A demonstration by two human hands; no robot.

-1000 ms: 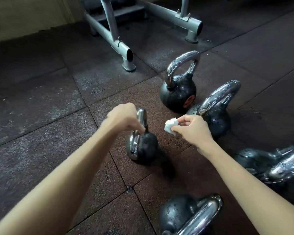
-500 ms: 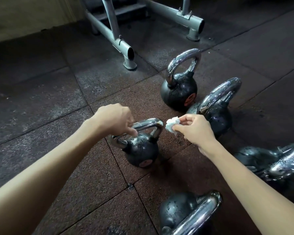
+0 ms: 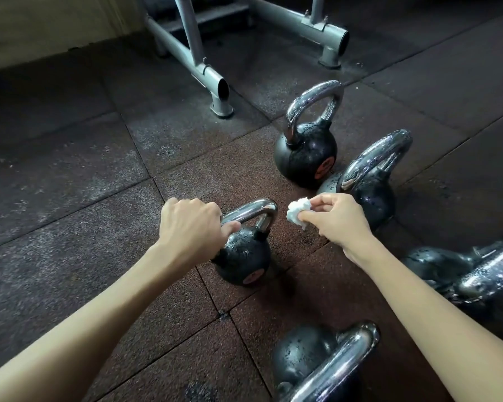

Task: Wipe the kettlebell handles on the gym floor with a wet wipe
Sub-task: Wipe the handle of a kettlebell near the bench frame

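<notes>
Right hand (image 3: 341, 220) fingertips pinch balled white wipe (image 3: 297, 213), just beside chrome handle (image 3: 251, 209), not touching. Left hand (image 3: 190, 227) fingers curl round handle's left end, steadying small kettlebell (image 3: 243, 258) upright on rubber floor (image 3: 70, 198). Best: wrap wipe round bare right curve, rub along bar, shift left grip. Four other kettlebells (image 3: 305, 152) nearby.

Small black kettlebell (image 3: 243, 258) upright, chrome handle (image 3: 253, 208) up; crumpled white wipe (image 3: 297, 213) beside handle.

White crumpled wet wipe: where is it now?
Head view, just right of centre: the white crumpled wet wipe is pinched in the right hand, beside the chrome handle of the small black kettlebell gripped by the left hand.
</notes>
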